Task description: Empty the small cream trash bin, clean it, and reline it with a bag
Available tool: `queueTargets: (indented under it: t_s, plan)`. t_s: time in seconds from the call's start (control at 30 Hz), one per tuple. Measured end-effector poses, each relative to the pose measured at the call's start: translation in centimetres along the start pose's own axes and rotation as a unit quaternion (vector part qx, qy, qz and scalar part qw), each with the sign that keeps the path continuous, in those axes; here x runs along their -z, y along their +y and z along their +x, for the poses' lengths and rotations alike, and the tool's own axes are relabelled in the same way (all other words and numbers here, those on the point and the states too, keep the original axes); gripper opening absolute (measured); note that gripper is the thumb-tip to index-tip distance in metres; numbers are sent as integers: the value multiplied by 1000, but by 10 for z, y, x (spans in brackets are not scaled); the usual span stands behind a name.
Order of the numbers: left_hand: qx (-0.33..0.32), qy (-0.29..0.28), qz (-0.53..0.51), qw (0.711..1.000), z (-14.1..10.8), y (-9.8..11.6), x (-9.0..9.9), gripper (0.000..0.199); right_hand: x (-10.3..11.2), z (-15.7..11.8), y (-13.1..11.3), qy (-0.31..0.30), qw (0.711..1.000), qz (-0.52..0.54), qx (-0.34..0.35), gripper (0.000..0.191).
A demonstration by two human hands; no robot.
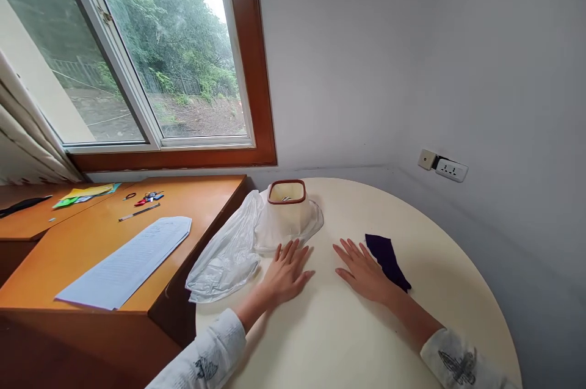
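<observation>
My left hand [287,274] lies flat on the cream round table [329,334], palm down with fingers spread. Just beyond its fingertips is a clear plastic bag [226,261], crumpled toward the left. A cream bin with a brown rim [287,192] stands upright at the bag's right part; something small inside it is too unclear to name. My right hand [361,270] also rests palm down on the table, fingers apart, holding nothing. Beside it on the right is a dark purple piece of cloth [387,259], partly hidden behind the hand and wrist.
An orange-brown desk [206,199] adjoins on the left, with paper sheets [130,261], a pen [139,212], keys [150,198] and colourful papers [86,192]. A window [174,41] is above it. A wall socket [451,170] sits at the right.
</observation>
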State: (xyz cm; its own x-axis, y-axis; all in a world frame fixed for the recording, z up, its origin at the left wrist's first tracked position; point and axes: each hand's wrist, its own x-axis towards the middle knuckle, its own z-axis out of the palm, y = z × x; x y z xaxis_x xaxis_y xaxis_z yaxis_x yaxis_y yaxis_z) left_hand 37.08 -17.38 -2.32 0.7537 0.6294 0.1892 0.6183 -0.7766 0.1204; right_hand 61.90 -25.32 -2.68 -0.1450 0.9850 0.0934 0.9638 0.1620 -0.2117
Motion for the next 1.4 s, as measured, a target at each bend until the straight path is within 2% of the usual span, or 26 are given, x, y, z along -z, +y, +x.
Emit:
queueTargets:
  t_s: [0.2, 0.37, 0.67, 1.4]
  plan:
    - [28, -11, -2, 1000, -16, 0, -6, 60, -8, -2, -10, -19, 999, 26, -11, 62]
    - [40, -8, 1, 999, -16, 2, -9, 59, -12, -2, -11, -29, 998, 42, -31, 60]
    - [33, -30, -3, 999, -17, 1, -7, 60, -14, -1, -11, -31, 998, 44, -32, 61]
    - [34, -30, -20, 999, -17, 0, -7, 58, -13, -1, -12, -32, 998, 49, -31, 60]
